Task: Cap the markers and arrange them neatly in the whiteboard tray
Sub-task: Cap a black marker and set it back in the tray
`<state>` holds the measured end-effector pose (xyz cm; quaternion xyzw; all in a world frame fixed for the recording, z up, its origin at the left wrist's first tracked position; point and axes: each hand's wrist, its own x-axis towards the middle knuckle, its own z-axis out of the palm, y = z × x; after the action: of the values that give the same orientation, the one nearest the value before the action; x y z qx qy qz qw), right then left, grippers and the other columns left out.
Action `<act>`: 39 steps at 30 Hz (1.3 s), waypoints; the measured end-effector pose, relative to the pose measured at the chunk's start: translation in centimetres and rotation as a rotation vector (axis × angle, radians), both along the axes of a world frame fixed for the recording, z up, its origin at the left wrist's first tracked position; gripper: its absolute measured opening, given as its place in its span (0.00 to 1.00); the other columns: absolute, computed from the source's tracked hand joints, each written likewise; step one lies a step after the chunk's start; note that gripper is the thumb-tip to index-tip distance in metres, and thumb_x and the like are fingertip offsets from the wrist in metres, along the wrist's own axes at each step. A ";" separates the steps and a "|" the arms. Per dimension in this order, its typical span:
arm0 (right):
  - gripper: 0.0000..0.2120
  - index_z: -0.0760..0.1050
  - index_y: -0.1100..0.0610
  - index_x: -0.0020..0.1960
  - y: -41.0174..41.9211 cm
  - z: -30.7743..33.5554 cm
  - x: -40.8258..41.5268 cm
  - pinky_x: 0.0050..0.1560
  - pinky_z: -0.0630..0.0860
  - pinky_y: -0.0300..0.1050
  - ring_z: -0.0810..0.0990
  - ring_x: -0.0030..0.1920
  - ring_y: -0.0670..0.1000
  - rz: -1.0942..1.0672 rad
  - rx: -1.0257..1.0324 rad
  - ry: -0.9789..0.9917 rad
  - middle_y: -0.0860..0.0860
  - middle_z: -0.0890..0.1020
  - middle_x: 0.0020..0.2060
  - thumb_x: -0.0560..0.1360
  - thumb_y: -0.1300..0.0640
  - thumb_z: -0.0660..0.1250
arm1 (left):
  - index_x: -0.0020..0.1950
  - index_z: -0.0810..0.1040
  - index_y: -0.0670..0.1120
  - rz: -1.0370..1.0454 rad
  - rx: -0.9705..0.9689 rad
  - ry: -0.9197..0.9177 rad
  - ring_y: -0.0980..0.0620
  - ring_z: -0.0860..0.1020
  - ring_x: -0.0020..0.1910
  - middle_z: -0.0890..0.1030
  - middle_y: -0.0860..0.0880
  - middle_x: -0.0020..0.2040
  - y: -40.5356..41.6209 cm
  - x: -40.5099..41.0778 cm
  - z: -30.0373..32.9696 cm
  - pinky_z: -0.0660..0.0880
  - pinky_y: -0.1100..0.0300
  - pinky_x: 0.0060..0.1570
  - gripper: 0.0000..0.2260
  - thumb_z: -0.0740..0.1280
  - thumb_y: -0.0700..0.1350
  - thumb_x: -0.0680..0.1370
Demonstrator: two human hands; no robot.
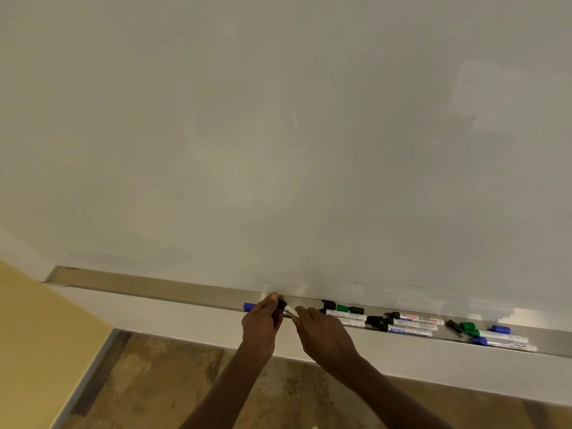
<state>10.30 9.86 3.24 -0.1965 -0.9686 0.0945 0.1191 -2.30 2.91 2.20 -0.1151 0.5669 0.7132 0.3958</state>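
My left hand pinches a black cap on the end of a white-bodied marker, and my right hand grips the same marker's barrel just right of it. Both hands hover over the metal whiteboard tray. A blue marker end lies in the tray just left of my left hand. To the right, several markers with black, green and blue ends lie jumbled, with loose black and green caps among them. Further right lie a green marker and a loose blue cap.
The white board fills the view above the tray. A yellow wall stands at the left, and a brown patterned floor lies below. The tray's left stretch holds nothing.
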 end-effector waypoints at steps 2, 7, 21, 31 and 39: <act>0.07 0.78 0.59 0.45 -0.6 0.5 -0.4 0.25 0.62 0.34 0.71 0.22 0.47 -0.019 -0.114 0.047 0.49 0.77 0.26 0.69 0.60 0.74 | 0.53 0.80 0.36 -0.028 0.023 -0.001 0.48 0.80 0.42 0.82 0.41 0.44 -0.1 0.0 0.2 0.77 0.57 0.44 0.10 0.67 0.40 0.76; 0.14 0.74 0.56 0.38 -0.9 0.8 -1.8 0.27 0.60 0.33 0.66 0.25 0.44 -0.198 -0.544 0.200 0.44 0.70 0.25 0.80 0.56 0.58 | 0.54 0.80 0.36 -0.027 0.051 -0.044 0.51 0.79 0.38 0.82 0.43 0.43 -0.5 -1.0 0.4 0.78 0.62 0.37 0.10 0.67 0.41 0.77; 0.07 0.81 0.56 0.44 2.8 -1.8 -1.3 0.40 0.71 0.44 0.74 0.40 0.49 -0.320 -0.522 0.053 0.52 0.77 0.39 0.76 0.58 0.64 | 0.52 0.82 0.37 0.124 -0.121 0.055 0.46 0.82 0.40 0.82 0.38 0.43 0.1 -3.9 -1.4 0.81 0.62 0.36 0.08 0.71 0.37 0.73; 0.06 0.81 0.55 0.49 2.4 -3.3 -3.5 0.31 0.63 0.34 0.72 0.38 0.47 -0.432 -0.507 0.143 0.50 0.73 0.43 0.74 0.58 0.67 | 0.27 0.82 0.48 0.025 -0.365 0.242 0.40 0.83 0.40 0.83 0.46 0.29 0.1 -4.8 -2.8 0.80 0.47 0.50 0.12 0.75 0.43 0.70; 0.09 0.79 0.56 0.53 2.1 -4.8 -4.8 0.39 0.75 0.38 0.75 0.39 0.49 -0.391 -0.385 0.070 0.53 0.77 0.49 0.74 0.60 0.68 | 0.43 0.82 0.37 -0.036 -0.326 0.070 0.44 0.84 0.43 0.85 0.38 0.41 -1.5 -3.4 -3.5 0.80 0.54 0.50 0.03 0.71 0.37 0.72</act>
<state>5.53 11.99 -1.59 -0.3953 -0.8719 0.2587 0.1291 -5.74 1.41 -1.34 -0.1429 0.6906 0.6080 0.3647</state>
